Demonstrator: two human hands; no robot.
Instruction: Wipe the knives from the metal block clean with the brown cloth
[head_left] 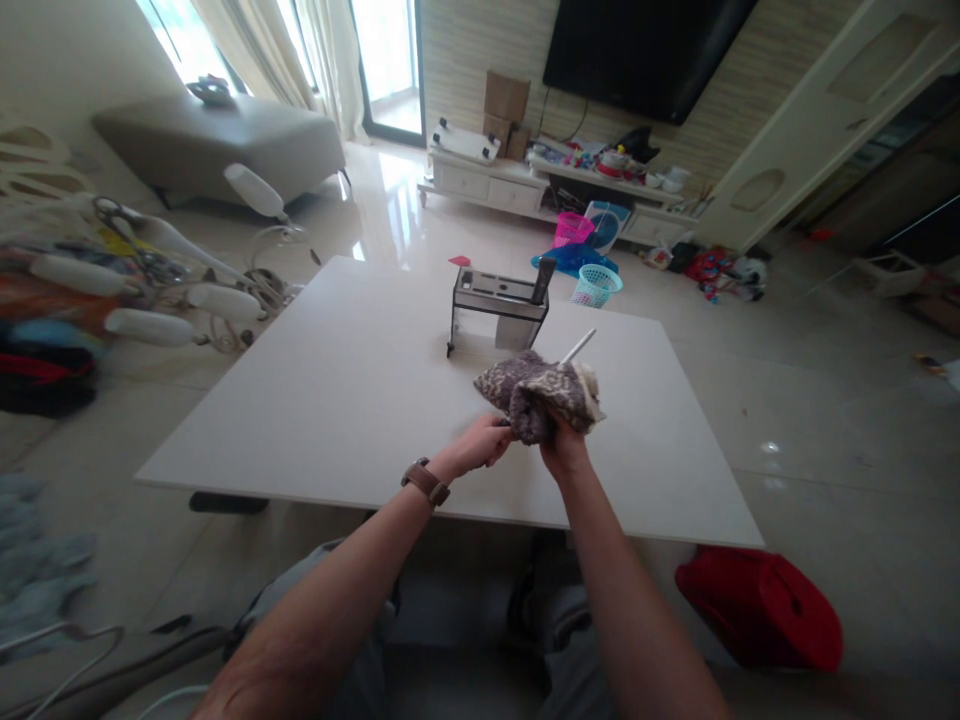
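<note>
My left hand [484, 443], with a brown watch on the wrist, is closed around a dark handle. In line with that handle, a narrow pale blade [578, 346] sticks out past a brown and cream patterned cloth [525, 385]; together they look like a knife. My right hand [564, 450] grips the bunched, fluffy cloth from below, around the middle of the blade, which is hidden. Just beyond the cloth, a metal knife rack [495, 290] stands on the white table [337, 400]. One dark-handled knife [543, 280] rests upright in its right end.
A small red object [459, 261] lies at the table's far edge. Beyond are a light blue basket [597, 285], a pink basket [574, 230] and a low white TV cabinet [480, 185]. White lamp arms [150, 327] reach in from the left. A red stool [765, 605] stands at right.
</note>
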